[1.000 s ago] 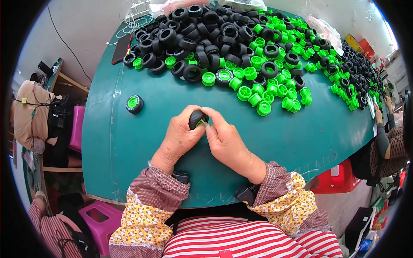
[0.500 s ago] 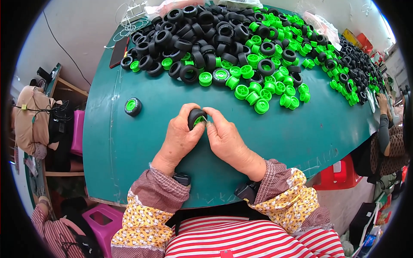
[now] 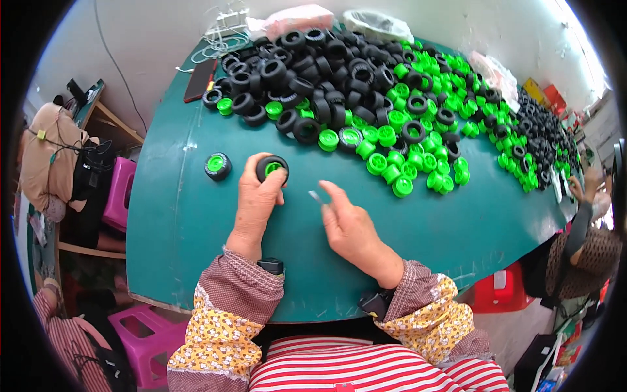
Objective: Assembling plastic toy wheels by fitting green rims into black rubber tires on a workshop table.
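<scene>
Head view: left grip (image 3: 253, 198) closed on wheel (image 3: 271, 168), green face upward; right grip (image 3: 349, 230) pinches tool (image 3: 314, 195) angled forward-left

Pale wall (image 3: 166, 39), purple plastic stools (image 3: 119, 196)

One left hand (image 3: 258, 199) and one right hand (image 3: 358, 238) are showing over one table (image 3: 196, 248).
One wheel (image 3: 272, 168) and one thin, blurry thing (image 3: 315, 195) are being held. One other wheel (image 3: 217, 166) is lying alone. Two purple stools (image 3: 122, 189) are standing nearby. Black tires (image 3: 336, 116) and green rims (image 3: 403, 186) are lying heaped, too many to count.
</scene>
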Action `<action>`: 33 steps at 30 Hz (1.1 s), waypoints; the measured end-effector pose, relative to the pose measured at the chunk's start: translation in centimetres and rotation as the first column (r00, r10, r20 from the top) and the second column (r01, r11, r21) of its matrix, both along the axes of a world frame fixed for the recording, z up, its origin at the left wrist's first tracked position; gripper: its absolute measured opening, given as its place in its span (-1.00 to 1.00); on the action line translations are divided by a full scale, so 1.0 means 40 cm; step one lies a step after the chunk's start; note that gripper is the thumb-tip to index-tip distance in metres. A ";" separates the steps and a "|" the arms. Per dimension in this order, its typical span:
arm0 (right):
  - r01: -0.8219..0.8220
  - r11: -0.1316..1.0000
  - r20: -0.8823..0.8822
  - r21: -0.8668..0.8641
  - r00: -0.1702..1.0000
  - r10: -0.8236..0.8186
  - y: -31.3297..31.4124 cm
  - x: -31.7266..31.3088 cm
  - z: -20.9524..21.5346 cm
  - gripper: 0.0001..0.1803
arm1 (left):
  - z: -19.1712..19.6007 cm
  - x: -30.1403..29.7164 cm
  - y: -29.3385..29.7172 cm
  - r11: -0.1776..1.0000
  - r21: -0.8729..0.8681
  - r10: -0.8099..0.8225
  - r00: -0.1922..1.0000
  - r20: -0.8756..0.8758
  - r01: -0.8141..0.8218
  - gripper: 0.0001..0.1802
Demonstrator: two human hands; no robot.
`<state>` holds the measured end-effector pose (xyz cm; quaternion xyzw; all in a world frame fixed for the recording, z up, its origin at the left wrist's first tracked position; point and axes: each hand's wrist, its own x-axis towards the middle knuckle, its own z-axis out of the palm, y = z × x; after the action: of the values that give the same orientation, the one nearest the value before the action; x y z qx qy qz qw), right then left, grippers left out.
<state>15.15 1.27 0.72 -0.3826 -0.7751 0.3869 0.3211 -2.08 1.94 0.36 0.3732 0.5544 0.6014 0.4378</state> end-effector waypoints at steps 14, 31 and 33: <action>0.188 0.827 0.048 0.530 0.967 -0.251 0.147 -0.052 -0.004 -0.73 | -0.001 -0.005 -0.003 0.988 -0.047 -0.127 0.947 0.294 0.147 -0.69; -0.097 0.862 -0.358 -0.498 0.928 -0.103 0.050 -0.066 -0.016 -0.65 | -0.012 0.048 -0.005 0.969 0.215 -0.047 0.948 -0.314 0.119 -0.69; -0.059 0.878 -0.359 -0.475 0.924 -0.132 0.046 -0.070 -0.023 -0.65 | -0.014 0.056 -0.008 0.963 0.229 -0.054 0.938 -0.343 0.139 -0.69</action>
<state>12.36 3.10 -0.19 -0.3819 -0.5711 0.6263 0.3685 0.17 1.62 -0.21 0.5489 0.5210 0.5721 0.3163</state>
